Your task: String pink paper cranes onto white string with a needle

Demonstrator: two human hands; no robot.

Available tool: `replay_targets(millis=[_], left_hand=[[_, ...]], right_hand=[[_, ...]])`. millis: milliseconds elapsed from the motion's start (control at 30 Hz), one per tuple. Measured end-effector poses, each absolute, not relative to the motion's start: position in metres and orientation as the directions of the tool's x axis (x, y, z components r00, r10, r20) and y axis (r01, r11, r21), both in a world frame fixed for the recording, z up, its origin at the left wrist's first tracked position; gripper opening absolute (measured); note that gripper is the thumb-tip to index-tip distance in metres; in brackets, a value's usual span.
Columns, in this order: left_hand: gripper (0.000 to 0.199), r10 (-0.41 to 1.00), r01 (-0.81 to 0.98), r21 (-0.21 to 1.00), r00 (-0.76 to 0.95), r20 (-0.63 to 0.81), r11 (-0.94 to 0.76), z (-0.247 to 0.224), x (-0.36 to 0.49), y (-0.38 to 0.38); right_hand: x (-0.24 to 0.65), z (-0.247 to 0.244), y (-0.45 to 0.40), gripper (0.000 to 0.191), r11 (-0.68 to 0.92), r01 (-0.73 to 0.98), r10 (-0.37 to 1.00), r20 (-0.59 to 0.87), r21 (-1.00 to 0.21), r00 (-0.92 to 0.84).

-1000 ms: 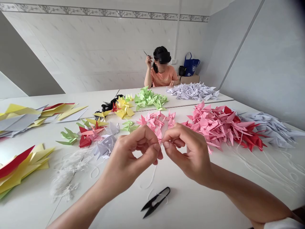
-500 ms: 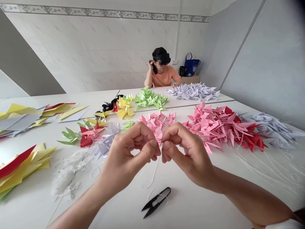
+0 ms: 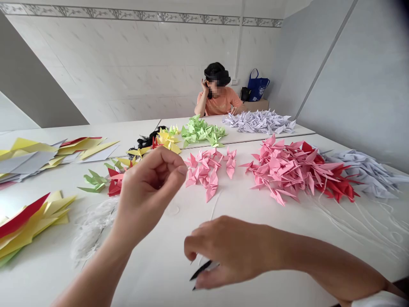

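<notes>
Raised at centre left, my left hand (image 3: 151, 187) has thumb and forefinger pressed together; whatever they pinch is too small to make out. My right hand (image 3: 230, 251) is low over the table with thumb and fingers apart, covering most of the black thread snips (image 3: 202, 270); only the blade tips show. A thin white thread (image 3: 214, 207) runs from near the small group of pink paper cranes (image 3: 204, 170) toward my right hand. Left of my left wrist lies a tangle of white thread (image 3: 91, 232).
A large pink crane pile (image 3: 281, 166) lies on the right beside red (image 3: 340, 183) and pale ones (image 3: 367, 170). Green cranes (image 3: 201, 130) and white cranes (image 3: 260, 121) are farther back. Coloured paper sheets (image 3: 35, 221) lie left. A person (image 3: 220, 102) sits across the table (image 3: 121, 128).
My hands have separated. The left moved to the left, still pinched; the right came down toward me, opened its fingers and now covers much of the snips.
</notes>
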State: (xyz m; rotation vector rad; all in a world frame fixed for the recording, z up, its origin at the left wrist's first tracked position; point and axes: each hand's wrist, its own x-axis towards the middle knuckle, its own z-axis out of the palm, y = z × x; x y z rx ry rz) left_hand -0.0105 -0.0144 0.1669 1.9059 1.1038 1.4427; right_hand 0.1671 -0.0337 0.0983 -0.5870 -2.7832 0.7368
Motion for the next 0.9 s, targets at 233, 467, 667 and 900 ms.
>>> replay_targets(millis=[233, 467, 667, 900], left_hand=[[0.017, 0.822, 0.314, 0.771, 0.062, 0.565, -0.554, 0.168, -0.015, -0.01], [0.015, 0.781, 0.313, 0.72, 0.153, 0.606, -0.62, 0.165, -0.02, -0.005], [0.017, 0.775, 0.316, 0.712, 0.164, 0.61, -0.627, 0.164, -0.019, -0.005], [0.019, 0.801, 0.319, 0.737, 0.161, 0.577, -0.596, 0.165, -0.021, -0.005]], right_hand=[[0.139, 0.033, -0.035, 0.043, 0.915, 0.381, 0.365, -0.136, -0.13, -0.921], [0.142, 0.036, -0.033, 0.041, 0.941, 0.328, 0.316, -0.135, -0.081, -0.939], [0.148, 0.034, -0.036, 0.02, 0.92, 0.386, 0.372, -0.155, -0.07, -0.915], [0.163, 0.077, -0.018, 0.025, 0.709, 0.248, 0.292, -0.045, -0.66, -0.955]])
